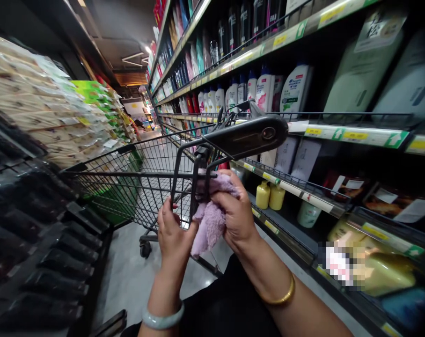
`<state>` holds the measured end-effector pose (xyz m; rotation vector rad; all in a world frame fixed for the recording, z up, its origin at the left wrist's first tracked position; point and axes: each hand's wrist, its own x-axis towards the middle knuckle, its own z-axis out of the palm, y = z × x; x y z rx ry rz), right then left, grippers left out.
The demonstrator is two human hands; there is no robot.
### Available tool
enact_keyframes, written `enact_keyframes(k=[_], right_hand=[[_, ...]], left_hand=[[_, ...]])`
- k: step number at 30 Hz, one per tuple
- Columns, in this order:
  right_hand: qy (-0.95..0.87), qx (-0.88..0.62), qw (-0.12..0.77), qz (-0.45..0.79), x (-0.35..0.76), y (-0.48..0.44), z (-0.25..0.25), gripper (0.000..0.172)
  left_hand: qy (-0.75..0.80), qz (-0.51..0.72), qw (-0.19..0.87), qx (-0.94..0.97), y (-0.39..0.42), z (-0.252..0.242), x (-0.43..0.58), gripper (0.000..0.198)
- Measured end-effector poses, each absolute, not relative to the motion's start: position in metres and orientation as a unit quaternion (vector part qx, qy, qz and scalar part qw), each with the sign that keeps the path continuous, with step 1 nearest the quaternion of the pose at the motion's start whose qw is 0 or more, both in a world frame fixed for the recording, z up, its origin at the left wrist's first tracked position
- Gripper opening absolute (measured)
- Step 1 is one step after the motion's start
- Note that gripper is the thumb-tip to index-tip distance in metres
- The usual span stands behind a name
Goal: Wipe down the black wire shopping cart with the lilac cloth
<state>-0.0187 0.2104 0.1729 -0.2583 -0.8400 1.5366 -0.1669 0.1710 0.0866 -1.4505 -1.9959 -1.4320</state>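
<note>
Pinching a fluffy lilac cloth [211, 223] in the right hand [239, 216], holding it against a black wire-mesh shopping cart [175, 176] just ahead. Curling the left hand [174, 239] loosely by the cart's bars, thumb beside the cloth, can't tell if actually gripping, tbh. Also spotting squat yellow bottles [263, 194] shelved right of the right hand.
</note>
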Motion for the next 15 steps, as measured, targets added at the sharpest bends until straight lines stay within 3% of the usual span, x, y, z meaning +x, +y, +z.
enact_keyframes(k=[6, 10, 13, 15], right_hand=[[-0.373, -0.099, 0.607, 0.695, -0.042, 0.203, 0.157, 0.024], [-0.416, -0.109, 0.618, 0.658, -0.053, 0.189, 0.153, 0.02], [-0.48, -0.114, 0.646, 0.583, -0.055, 0.185, 0.153, 0.023], [-0.531, -0.119, 0.672, 0.503, -0.058, 0.186, 0.151, 0.024]], left_hand=[[-0.694, -0.475, 0.167, -0.514, 0.164, 0.082, -0.184, 0.08], [-0.651, -0.488, 0.126, -0.568, 0.15, 0.09, -0.209, 0.087], [-0.626, -0.491, 0.056, -0.603, 0.137, 0.095, -0.228, 0.091], [-0.62, -0.518, 0.034, -0.588, 0.131, 0.095, -0.237, 0.075]])
